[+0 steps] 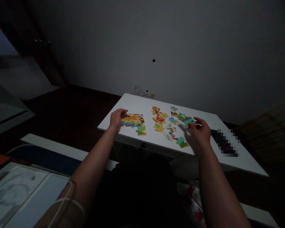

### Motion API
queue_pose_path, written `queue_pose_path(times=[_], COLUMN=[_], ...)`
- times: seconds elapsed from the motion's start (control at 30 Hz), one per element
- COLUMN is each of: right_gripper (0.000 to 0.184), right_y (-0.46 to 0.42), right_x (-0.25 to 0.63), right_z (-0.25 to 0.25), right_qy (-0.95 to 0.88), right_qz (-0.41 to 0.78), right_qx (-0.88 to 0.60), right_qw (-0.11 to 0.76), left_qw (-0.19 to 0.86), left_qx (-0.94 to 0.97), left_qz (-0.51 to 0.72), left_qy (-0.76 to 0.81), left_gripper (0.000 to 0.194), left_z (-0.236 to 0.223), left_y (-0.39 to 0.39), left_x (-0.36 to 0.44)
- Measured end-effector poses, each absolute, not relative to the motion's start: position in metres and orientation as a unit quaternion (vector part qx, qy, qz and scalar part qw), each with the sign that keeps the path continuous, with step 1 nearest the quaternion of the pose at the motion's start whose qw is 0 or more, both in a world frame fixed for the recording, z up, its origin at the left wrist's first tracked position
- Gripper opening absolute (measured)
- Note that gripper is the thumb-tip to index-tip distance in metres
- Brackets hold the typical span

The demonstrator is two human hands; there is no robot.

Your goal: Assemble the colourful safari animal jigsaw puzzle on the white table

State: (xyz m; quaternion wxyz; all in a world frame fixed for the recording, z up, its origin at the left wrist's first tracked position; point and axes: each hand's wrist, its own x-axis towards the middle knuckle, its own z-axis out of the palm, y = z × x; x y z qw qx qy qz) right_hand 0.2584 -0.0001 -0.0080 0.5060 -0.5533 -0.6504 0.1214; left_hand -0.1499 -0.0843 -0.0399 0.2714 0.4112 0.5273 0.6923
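Observation:
A joined section of a jigsaw puzzle (pixel 133 120) lies on the white table, orange and yellow with green at its lower right. My left hand (pixel 116 119) rests at its left edge, fingers reaching forward along it. My right hand (pixel 200 131) pinches a teal puzzle piece (pixel 192 121) slightly over the table. Close to that hand are several pieces with green and red (pixel 179 116). Between the hands lie loose yellow and orange pieces (pixel 159 118), a blue piece (pixel 173 120) and a green-teal piece (pixel 181 142).
The white table (pixel 232 126) stands near a grey wall with a socket (pixel 148 94). A blurred-out dark object (pixel 224 144) lies on its right side. At lower left is a box with a printed lid (pixel 19 193). A red and clear plastic bag (pixel 196 202) is below the table.

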Motion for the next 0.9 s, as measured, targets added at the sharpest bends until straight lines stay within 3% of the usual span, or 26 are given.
queue_pose_path(times=[0.07, 0.13, 0.33, 0.67, 0.9], right_gripper=[0.054, 0.049, 0.039, 0.029, 0.031], right_y=[-0.019, -0.043, -0.104, -0.116, -0.113], right_x=[0.228, 0.187, 0.064, -0.001, 0.018], right_z=[0.002, 0.007, -0.005, -0.009, -0.003], right_qy=[-0.658, -0.680, -0.724, -0.848, -0.854], right_qz=[0.175, 0.243, 0.383, 0.105, 0.030], right_qx=[-0.500, -0.444, -0.398, -0.452, -0.471], right_qw=[0.535, 0.530, 0.413, 0.255, 0.218], left_qw=[0.286, 0.301, 0.341, 0.367, 0.328], left_qx=[0.393, 0.380, 0.367, 0.374, 0.392], left_qz=[0.710, 0.723, 0.732, 0.721, 0.711], left_qy=[0.509, 0.492, 0.462, 0.452, 0.483], left_gripper=[0.041, 0.044, 0.045, 0.030, 0.015], left_z=[-0.042, -0.043, -0.038, -0.033, -0.035], left_y=[-0.083, -0.082, -0.088, -0.094, -0.091], left_x=[-0.153, -0.154, -0.151, -0.146, -0.145])
